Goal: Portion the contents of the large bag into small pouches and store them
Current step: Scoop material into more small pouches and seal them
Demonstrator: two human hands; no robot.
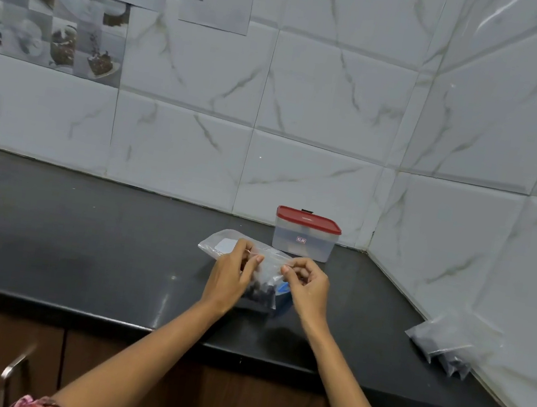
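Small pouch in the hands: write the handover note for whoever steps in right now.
Left hand and right hand each pinch the top edge of a small clear pouch holding dark contents, above the black counter.
Large bag lies flat behind it.
Red-lidded container stands closed by the wall.
Filled pouches lean at the right wall.
Left: seal this pouch, store all pouches.

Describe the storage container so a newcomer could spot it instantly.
Follow the black countertop back to where the two tiled walls meet. Just before that corner, behind the hands, stands the container: a translucent box with a red lid. It is the only rigid, lidded thing there; everything else nearby is soft clear plastic pouches.
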